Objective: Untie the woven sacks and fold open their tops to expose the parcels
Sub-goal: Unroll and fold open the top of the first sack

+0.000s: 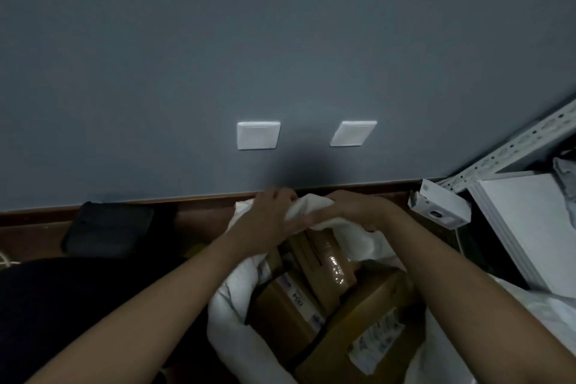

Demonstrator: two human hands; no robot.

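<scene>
White woven sack [230,318] stands on the floor against the skirting board [124,204], low centre of the head view, mouth open. Far rim of the sack bunched up into a thick roll by the wall.

Left hand [269,218]: fingers curled over the bunched far rim, gripping the fabric from the left. Right hand [358,209]: fingers closed round the same roll of fabric from the right. The two hands are just beside each other, thumbs nearly meeting on the cloth.

Inside the open mouth, cardboard parcels exposed: a brown box with a white label [290,305] on the left, a larger box with a printed shipping label [367,330] at the near right, and a parcel wrapped in glossy brown tape [333,262] standing between them, nearer the far rim. Label text too blurred to read, save some digits.

Around: grey-blue wall [280,40] with two white blank wall plates [258,135], side by side. Dark flat object [109,227] leaning at the skirting, left of the sack; cannot tell what. Small white carton [439,207] right of the hands. White perforated shelf upright [514,146] and stacked white boards [530,227] at the right edge. Light dim.
</scene>
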